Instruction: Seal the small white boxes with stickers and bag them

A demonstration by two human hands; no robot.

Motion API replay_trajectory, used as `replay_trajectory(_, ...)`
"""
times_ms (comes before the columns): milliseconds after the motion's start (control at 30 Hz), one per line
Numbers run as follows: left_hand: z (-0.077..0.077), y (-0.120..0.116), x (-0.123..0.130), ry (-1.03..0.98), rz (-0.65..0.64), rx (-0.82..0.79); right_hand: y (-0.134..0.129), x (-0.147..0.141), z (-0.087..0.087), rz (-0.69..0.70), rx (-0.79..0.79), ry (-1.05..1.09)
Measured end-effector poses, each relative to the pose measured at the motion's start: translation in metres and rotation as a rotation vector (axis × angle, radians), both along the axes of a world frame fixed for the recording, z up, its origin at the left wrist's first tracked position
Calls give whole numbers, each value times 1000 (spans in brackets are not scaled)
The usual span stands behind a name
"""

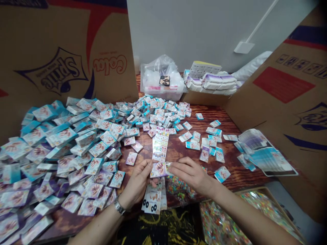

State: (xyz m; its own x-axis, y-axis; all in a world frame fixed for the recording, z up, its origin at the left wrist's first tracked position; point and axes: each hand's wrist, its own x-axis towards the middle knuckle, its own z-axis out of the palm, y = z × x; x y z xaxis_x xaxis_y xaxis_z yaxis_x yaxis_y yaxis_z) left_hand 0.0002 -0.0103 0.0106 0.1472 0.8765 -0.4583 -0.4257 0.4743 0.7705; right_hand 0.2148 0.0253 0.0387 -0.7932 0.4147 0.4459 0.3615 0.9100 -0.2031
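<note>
A small purple-and-white box (158, 169) with a hand picture lies level in front of me. My left hand (140, 180) pinches its left end, thumb on top. At the other end, the bent fingers of my right hand (190, 173) close over the box; what lies under the fingertips is hidden. Just beyond the box a sticker sheet (160, 144) with rows of small coloured pictures lies on the table. Below the box, printed strips (152, 199) reach to the table edge. Close to my right hand are bags of colourful bits (180, 187).
Small blue and purple boxes (94, 149) are heaped across the left and back. Several loose boxes (214, 139) and fanned flat cartons (268, 153) lie right. Cardboard walls (76, 30) flank the table (178, 153). Behind stand a plastic tub (163, 92) and a carton (208, 98); a box of colourful packets (245, 217) is lower right.
</note>
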Motion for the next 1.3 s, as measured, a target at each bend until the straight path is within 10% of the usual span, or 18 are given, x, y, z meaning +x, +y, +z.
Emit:
replay_trajectory(267,-3,0,-8,105,-71,37,-6,-5,-10,-169,-179,-46)
replay_trajectory(500,-11,-3,-14,653,-141,491,-4,-17,9,-243,-709,68)
replay_trajectory(900,-29,-13,-3,1456,-356,995,-17,-29,-4,-304,-560,224)
replay_trajectory(1167,-36,-15,3,1415,-373,1045,-10,-38,-37,-529,-1131,576)
replay_trajectory(1300,-35,-12,2,1391,-342,996,-14,-45,-41,-566,-1104,618)
